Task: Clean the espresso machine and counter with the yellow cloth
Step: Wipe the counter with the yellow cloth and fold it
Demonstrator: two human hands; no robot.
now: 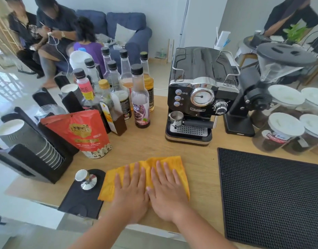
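The left hand (pixel 131 192) and right hand (pixel 168 193) lie flat, fingers straight, side by side on the yellow cloth (pixel 174 163) near the front edge of the counter (pixel 199 159), gripping nothing; the rumpled cloth sits between a tamper mat (pixel 81 202), whose edge it seems to overlap, and a ribbed black mat (pixel 273 194); bare wood runs ahead to the black-and-chrome espresso machine (pixel 199 97), well apart.
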